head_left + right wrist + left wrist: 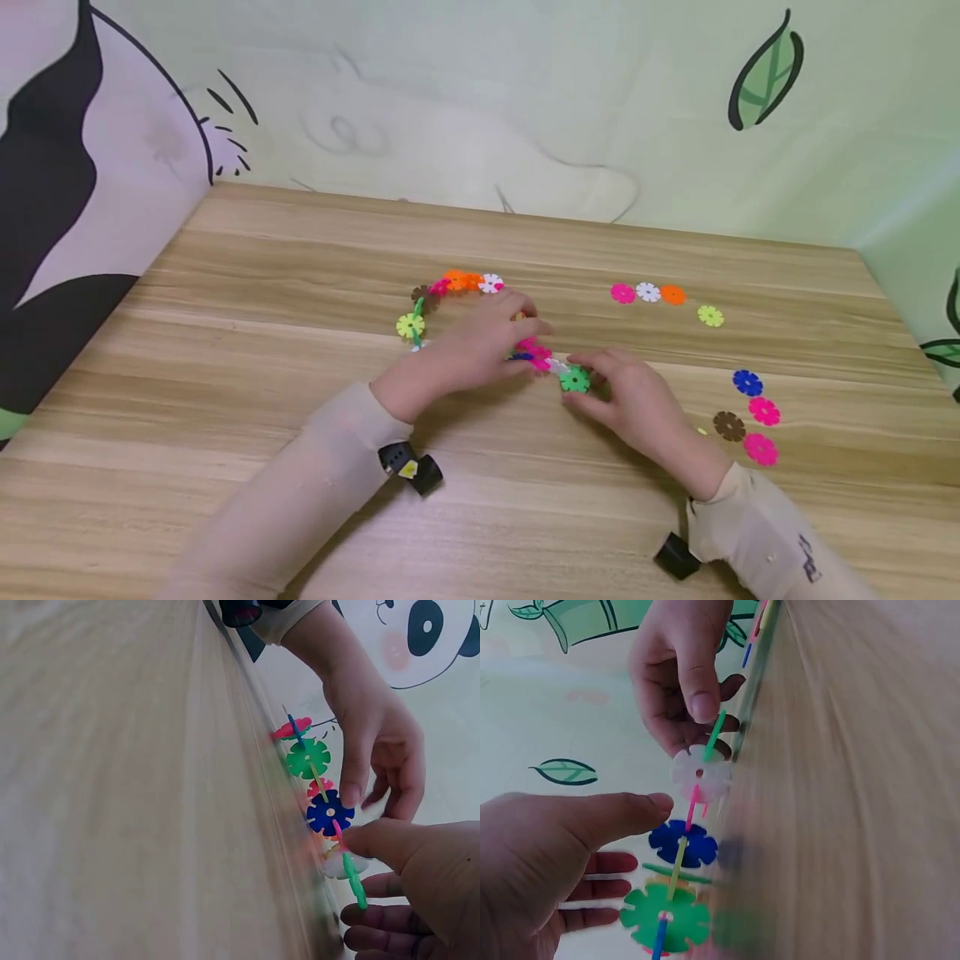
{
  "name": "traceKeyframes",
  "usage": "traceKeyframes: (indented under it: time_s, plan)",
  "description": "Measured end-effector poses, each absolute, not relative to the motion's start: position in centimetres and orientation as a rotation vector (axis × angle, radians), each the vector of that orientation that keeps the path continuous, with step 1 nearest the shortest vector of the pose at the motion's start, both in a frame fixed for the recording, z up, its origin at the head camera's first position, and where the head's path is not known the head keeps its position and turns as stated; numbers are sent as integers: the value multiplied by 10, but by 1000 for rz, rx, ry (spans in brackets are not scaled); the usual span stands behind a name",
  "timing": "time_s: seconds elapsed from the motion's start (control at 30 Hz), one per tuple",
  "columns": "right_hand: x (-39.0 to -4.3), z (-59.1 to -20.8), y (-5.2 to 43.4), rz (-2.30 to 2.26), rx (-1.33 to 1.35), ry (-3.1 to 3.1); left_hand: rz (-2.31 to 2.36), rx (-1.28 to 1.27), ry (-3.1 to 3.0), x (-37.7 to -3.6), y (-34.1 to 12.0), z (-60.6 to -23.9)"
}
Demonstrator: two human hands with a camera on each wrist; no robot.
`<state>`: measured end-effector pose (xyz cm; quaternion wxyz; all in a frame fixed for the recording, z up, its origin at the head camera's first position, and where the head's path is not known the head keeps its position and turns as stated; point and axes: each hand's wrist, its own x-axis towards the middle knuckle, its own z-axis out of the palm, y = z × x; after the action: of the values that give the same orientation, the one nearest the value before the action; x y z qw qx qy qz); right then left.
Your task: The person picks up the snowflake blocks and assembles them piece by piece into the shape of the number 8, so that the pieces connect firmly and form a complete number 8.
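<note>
A chain of slotted plastic flower discs (410, 326) lies curved on the table, its pieces joined edge to edge. At its right end a green disc (575, 380) joins a white disc (716, 778). My right hand (633, 404) is around that end, thumb and fingers spread on either side of the green disc. My left hand (483, 337) reaches over the chain's right side. Its thumb extends near a dark blue disc (682, 846), with the other fingers behind, beside a larger-looking green disc (664, 930). Part of the chain is hidden under the left hand.
Loose discs lie to the right: a pink disc (622, 293), a white one, an orange disc (673, 295) and a yellow disc (710, 316). Nearer are a blue disc (747, 383), a brown disc (729, 426) and two pink ones. A painted wall (465, 108) borders the table.
</note>
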<state>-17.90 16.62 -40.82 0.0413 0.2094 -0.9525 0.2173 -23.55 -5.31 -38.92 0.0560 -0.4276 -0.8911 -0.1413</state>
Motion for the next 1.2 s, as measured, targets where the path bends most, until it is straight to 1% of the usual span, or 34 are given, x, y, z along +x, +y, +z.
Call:
traceKeyframes:
  time_s: [0.1, 0.23, 0.6, 0.87, 1.03, 1.2]
  plan:
    - [-180, -408, 165, 679, 634, -2894, -324, -1229, -2746, -233, -56, -390]
    - [-183, -410, 160, 675, 625, -2833, -230, -1199, -2787, -231, -52, -394]
    - [-187, -414, 146, 595, 622, -2782, -515, -1221, -2897, -232, -47, -399]
    - [-187, -416, 148, 655, 582, -2774, -640, -1198, -2980, -230, -53, -393]
    - [-192, -415, 148, 757, 608, -2801, -531, -1100, -2983, -220, -62, -389]
    - [-196, -414, 143, 882, 645, -2854, -484, -993, -3005, -212, -66, -394]
